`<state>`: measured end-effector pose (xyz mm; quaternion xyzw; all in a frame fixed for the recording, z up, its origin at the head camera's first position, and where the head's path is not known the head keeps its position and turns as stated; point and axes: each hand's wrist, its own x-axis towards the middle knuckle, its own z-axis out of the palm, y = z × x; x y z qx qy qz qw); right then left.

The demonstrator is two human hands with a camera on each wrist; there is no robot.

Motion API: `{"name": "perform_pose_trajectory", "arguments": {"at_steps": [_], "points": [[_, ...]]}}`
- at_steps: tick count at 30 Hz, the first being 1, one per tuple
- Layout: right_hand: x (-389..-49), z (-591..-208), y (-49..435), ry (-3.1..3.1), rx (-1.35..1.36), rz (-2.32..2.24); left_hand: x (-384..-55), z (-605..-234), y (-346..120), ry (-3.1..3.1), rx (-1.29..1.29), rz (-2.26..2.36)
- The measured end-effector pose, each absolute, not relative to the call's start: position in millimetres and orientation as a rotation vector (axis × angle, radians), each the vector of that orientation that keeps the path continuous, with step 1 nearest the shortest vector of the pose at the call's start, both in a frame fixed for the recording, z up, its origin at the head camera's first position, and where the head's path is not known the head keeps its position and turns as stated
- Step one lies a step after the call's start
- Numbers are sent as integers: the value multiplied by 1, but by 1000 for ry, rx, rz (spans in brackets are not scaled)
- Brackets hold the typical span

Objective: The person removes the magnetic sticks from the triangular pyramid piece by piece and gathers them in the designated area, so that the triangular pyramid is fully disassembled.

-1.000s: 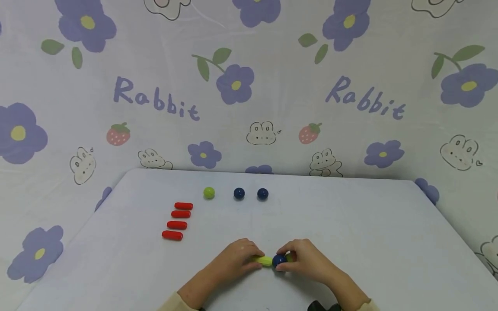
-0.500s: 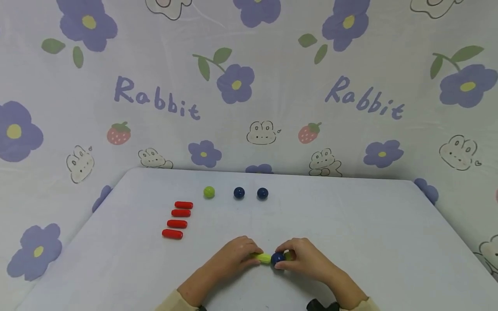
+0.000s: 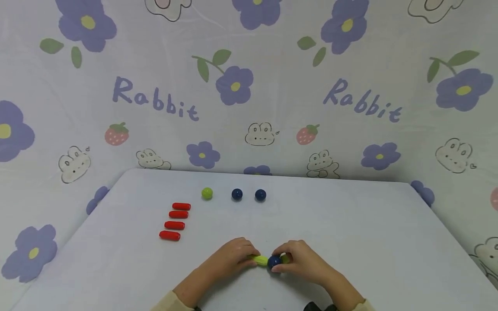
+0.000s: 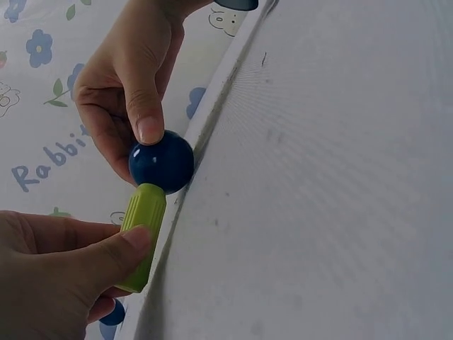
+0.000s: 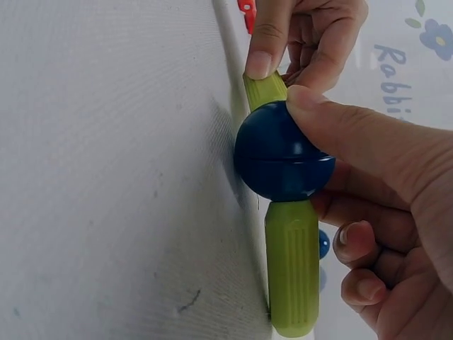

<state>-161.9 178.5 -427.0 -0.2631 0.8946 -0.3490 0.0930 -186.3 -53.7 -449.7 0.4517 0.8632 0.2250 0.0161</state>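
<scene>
Between thumb and fingers, my left hand [image 3: 235,255] pinches a ribbed yellow-green rod [image 4: 146,205]. One end of that rod meets a glossy dark blue ball [image 5: 272,152], which my right hand [image 3: 302,262] grips with its thumb on one side and fingers on the other. From the ball's opposite side extends a second yellow-green rod [image 5: 291,273], in line with the ball and running beside the curled fingers in the right wrist view. In the head view, the right hand hides most of this second rod. All of it is low over the white table.
Left of the hands, several red rods [image 3: 174,225] lie in a slanting column on the white table [image 3: 350,224]. Farther back are a yellow-green ball [image 3: 207,193] and two blue balls [image 3: 237,194] in a row. A printed cloth [image 3: 272,86] hangs behind the table.
Both hands, with the ball and rods, shift very slightly left; the head view itself also drifts a little. Each hand keeps its hold.
</scene>
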Motion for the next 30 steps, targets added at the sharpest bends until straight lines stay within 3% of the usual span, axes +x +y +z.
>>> {"name": "perform_pose_trajectory", "arguments": {"at_steps": [17,30], "points": [[-170,-428,196,2683,-703,-1010,-188,-421,-95,2884,1163,693],[-183,-431,201,2704,-723,-985,-195,-415,-174,3144,1182,368]]}}
